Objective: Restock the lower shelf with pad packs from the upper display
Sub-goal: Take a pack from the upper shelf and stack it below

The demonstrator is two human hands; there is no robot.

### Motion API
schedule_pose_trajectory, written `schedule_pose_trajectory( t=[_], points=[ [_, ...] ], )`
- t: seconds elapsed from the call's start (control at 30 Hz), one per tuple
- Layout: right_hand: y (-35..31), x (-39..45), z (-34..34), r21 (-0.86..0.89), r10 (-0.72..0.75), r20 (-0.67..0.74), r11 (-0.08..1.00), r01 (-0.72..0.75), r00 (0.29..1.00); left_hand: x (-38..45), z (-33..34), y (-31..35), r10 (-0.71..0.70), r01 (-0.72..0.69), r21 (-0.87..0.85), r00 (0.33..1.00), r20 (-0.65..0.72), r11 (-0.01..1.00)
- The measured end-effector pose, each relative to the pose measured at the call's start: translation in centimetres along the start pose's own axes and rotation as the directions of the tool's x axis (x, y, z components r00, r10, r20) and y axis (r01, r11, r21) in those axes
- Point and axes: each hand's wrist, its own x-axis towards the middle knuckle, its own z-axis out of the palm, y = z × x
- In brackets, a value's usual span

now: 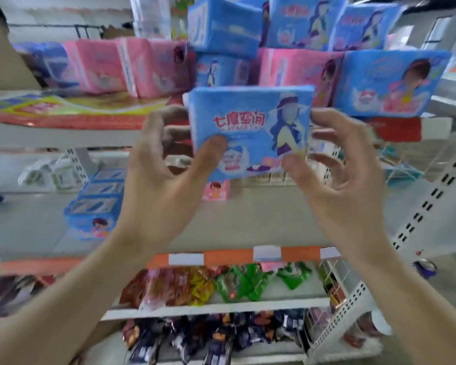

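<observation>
Two bare forearms reach up from the bottom of the view, nearest the camera, and converge on a single blue pad pack [250,131]. The left hand [163,164] rises with its palm turned inward, thumb pressed on the pack's lower left front and fingers curled behind its left edge, so it grips the pack. The right hand [337,164] comes in from the other side with fingers spread and bent; its thumb touches the pack's lower right corner and a fingertip meets the upper right edge, a lighter pinch. The pack is held upright, face to the camera, in front of the upper display.

Behind and above the grip, the upper shelf [63,133] carries stacked blue packs [300,22] and, to the left, a row of pink packs [127,67]. Below the hands lies the grey lower shelf [234,219], with a blue bundle of packs [95,204] lying well left of the grip and a small pink pack [216,191] just beneath the held one. Lower still, snack bags [221,285] fill the shelves, blurred.
</observation>
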Motion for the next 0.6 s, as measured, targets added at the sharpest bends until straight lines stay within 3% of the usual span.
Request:
schedule_pose_trajectory(
  t=[0.23, 0.6],
  points=[
    [0.5, -6.0, 1.4, 0.216, 0.187, 0.172, 0.951, -0.223, 0.967, -6.2, -1.5, -3.5, -0.137, 0.137, 0.046, 0.990, 0.011, 0.990],
    [1.5, -11.4, 4.9, 0.117, 0.387, 0.226, 0.900, -0.420, 0.894, -9.3, -4.7, -8.9, -0.313, 0.302, 0.101, 0.941, 0.128, 0.948]
  ],
)
